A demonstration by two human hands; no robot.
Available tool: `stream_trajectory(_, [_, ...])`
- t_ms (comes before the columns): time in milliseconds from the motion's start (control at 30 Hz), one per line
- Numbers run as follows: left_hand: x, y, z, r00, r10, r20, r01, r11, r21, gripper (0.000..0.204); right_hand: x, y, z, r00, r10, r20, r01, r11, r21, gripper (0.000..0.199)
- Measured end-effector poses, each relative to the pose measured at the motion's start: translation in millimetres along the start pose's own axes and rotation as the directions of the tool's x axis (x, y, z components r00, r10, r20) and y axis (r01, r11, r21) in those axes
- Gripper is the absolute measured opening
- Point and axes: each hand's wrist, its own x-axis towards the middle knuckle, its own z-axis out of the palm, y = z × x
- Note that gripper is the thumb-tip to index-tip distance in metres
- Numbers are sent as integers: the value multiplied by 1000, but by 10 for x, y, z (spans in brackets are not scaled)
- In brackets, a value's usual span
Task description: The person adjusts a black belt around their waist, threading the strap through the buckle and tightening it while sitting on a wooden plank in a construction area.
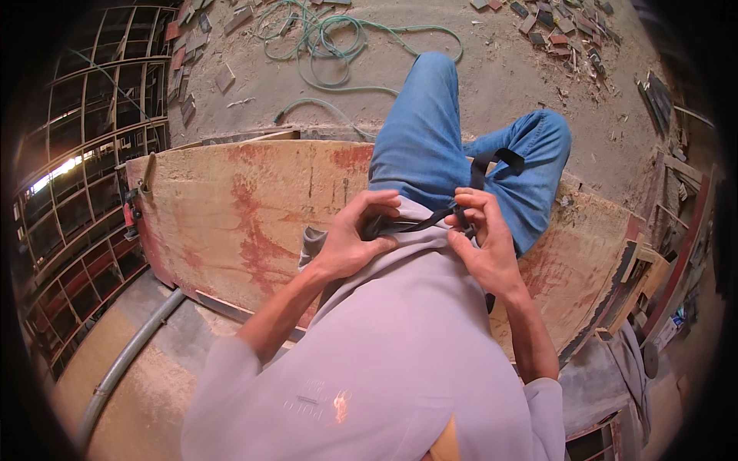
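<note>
A black strap crosses my waist over the hem of my lilac shirt. My right hand pinches it near a small dark buckle piece, and the loose strap end loops out over my jeans. On the other side, my left hand curls around the strap's left part at my hip, thumb below and fingers above. The palm side of that hand is partly hidden. I sit on a large worn wooden board with reddish stains.
A green hose lies coiled on the dusty floor ahead. Wood offcuts are scattered at the far right, others at the far left. Rack framing stands left, with a grey pipe below. A red tool sits at the board's left end.
</note>
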Motion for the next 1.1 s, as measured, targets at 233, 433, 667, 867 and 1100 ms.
stream_trajectory(233, [29,-88,-124,986,32,166,-7,989,-150,89,-165,-246,-12,972,231,-40,-233,971,-45,39])
stream_trajectory(433, [90,-54,-213,998,18,60,-10,991,-130,83,-189,-210,-87,994,-19,-107,3,988,-153,35])
stream_trajectory(667, [92,-372,5,994,-82,-75,54,946,-321,44,32,-202,-33,953,-304,8,289,898,-331,27])
stream_trajectory(867, [65,-185,-273,949,38,312,-46,999,17,82,159,-16,353,907,-388,161,420,850,-318,28])
stream_trajectory(1100, [125,-162,-360,958,-42,285,137,936,-325,85,123,-89,229,942,-298,153,331,900,-285,31])
